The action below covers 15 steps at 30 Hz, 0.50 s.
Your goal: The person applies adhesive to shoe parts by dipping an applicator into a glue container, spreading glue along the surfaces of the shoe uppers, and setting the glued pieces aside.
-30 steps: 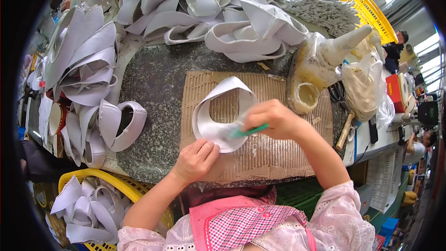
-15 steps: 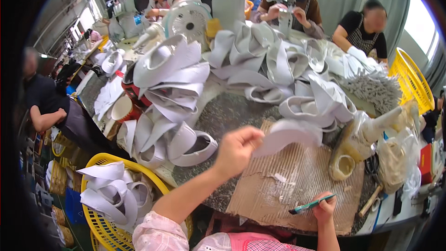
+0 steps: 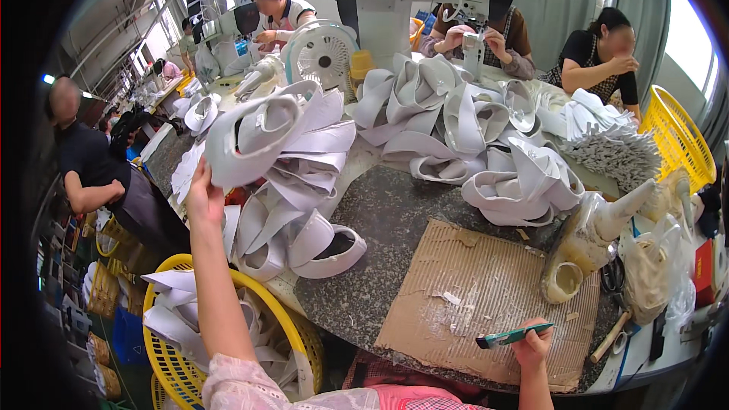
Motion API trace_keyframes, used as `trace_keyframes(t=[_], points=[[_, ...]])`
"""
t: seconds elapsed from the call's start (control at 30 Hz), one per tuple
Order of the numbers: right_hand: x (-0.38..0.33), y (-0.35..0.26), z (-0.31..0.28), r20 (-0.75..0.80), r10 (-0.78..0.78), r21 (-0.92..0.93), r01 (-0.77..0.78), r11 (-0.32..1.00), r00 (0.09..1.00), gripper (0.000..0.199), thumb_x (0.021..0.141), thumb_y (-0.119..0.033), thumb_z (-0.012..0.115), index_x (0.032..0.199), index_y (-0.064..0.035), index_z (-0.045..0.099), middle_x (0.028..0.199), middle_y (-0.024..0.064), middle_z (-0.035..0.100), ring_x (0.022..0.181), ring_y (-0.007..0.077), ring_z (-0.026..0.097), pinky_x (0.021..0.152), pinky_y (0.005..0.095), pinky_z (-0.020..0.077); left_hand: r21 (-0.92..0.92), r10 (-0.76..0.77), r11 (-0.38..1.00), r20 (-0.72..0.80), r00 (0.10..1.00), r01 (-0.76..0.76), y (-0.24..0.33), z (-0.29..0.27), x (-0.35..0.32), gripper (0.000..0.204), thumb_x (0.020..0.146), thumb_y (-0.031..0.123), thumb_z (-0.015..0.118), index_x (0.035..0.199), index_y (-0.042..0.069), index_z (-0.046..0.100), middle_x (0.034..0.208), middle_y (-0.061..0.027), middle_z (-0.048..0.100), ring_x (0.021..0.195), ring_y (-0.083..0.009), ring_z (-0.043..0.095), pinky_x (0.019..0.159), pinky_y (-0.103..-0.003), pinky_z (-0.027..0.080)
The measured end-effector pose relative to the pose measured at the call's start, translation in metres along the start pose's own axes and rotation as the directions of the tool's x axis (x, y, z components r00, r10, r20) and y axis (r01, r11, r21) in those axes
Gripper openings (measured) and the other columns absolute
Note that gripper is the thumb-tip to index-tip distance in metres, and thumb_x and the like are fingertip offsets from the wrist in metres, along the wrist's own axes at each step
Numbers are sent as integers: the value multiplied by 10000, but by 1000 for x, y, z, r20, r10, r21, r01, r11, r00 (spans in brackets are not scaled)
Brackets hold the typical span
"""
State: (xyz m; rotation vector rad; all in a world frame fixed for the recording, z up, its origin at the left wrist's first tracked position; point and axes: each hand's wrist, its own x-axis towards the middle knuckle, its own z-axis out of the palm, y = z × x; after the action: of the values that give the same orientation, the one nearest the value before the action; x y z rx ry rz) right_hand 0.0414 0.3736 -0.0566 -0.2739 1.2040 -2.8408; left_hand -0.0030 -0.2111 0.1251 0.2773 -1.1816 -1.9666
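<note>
White shoe piece point(image 3: 237, 161) pinched by its near edge in my left hand point(image 3: 205, 196), lying ahead and right of those fingers, long axis slanting away rightward, at the top of the left pile point(image 3: 319, 144); left is much the nearer of my hands. Right hand point(image 3: 534, 345) well apart over the cardboard point(image 3: 440, 273) on the worktop point(image 3: 372, 250), closed round a green brush point(image 3: 510, 335), bristles leftward. Can't tell whether the piece touches the pile; left forearm hides part of the yellow basket point(image 3: 273, 305).
</note>
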Motion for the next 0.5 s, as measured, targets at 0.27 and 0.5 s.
trace_keyframes(t=[0.27,0.5], points=[[-8,-1,2,-66,-22,-56,18,998,998,149,759,-92,632,759,30,546,597,91,555,415,140,502,343,255,381,-33,100,995,212,972,-95,41,6,-34,292,891,81,418,1171,50,494,1091,-85,566,965,-191,560,851,-322,450],[-10,1,1,-91,-103,-106,93,990,990,166,780,-114,600,800,22,508,596,83,540,404,145,500,346,264,414,429,83,901,-316,945,64,-17,-139,-19,288,858,51,418,1115,-2,535,1021,-93,596,891,-209,583,816,-328,442]])
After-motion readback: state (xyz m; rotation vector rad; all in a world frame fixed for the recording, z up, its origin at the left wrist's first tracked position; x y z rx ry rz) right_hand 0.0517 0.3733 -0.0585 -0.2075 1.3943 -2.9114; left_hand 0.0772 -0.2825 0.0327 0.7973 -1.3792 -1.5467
